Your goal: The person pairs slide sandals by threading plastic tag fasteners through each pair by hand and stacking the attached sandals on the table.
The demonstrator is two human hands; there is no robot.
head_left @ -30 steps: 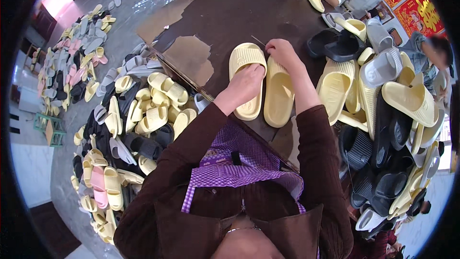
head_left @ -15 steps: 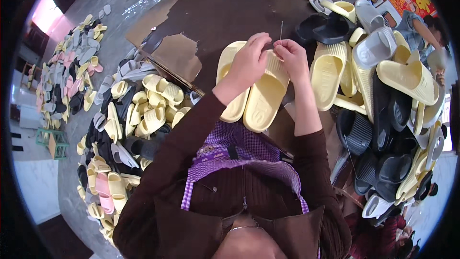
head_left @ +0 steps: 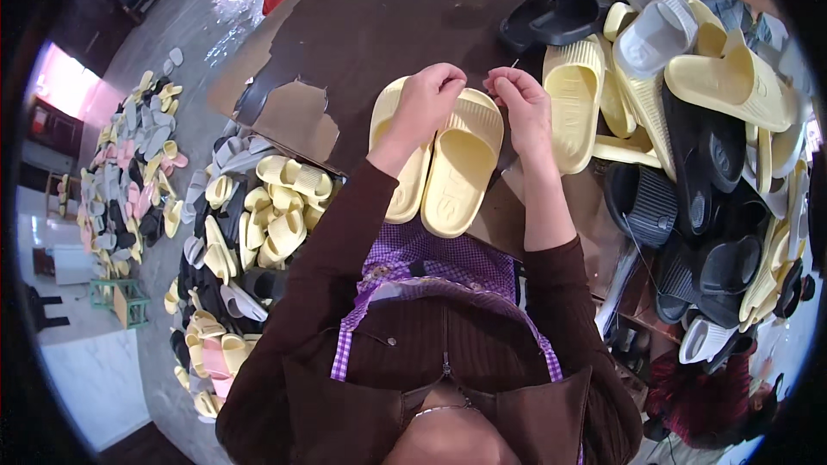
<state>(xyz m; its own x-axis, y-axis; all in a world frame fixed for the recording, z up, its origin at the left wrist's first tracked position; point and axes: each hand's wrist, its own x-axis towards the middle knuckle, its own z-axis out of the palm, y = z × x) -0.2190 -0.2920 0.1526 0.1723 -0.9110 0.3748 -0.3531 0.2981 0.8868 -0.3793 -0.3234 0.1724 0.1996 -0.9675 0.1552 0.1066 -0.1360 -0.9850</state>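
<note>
Pale yellow slipper pair (head_left: 439, 155) lies matched on table (head_left: 362, 26). Left hand (head_left: 428, 102) grip pinched shut on pair's top edge; right hand (head_left: 519, 103) pinches thin needle (head_left: 514, 63). Joining barely begun; big slipper heap (head_left: 706, 138) waits.

A dark brown table (head_left: 388, 17) carries a pair of pale yellow slippers (head_left: 444, 159) side by side, with heaped yellow, grey and black slippers (head_left: 689, 120) along its right

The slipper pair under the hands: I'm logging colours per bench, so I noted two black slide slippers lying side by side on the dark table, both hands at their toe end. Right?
Not quite. The head view shows the pair of slippers is pale yellow, not black. They do lie side by side on the dark table, with the left hand and right hand at their far end.
</note>
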